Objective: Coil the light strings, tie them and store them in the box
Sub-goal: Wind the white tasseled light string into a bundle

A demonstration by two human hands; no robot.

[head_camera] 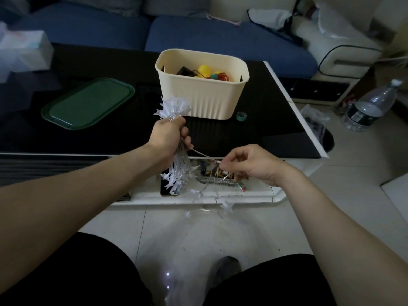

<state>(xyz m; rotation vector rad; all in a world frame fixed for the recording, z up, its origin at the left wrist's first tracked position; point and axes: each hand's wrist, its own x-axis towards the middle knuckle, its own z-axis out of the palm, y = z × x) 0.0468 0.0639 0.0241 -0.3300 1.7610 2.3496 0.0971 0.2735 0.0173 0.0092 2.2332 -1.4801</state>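
Observation:
My left hand (169, 138) grips a coiled bundle of a white star light string (175, 108) upright over the table's front edge; stars stick out above and below the fist. A thin wire runs from the bundle to my right hand (247, 164), which pinches the string's loose part. Its free end with a few stars (225, 204) dangles toward the floor. Behind the hands stands the cream ribbed box (212, 100) on the black table (114, 138); inside it lie a yellow ball light (206, 70) and red wire.
A green lid (88, 103) lies on the table to the left, a small green tape roll (241, 116) right of the box. The open shelf below holds clutter. A water bottle (371, 107) stands on the floor at right. A blue sofa sits behind.

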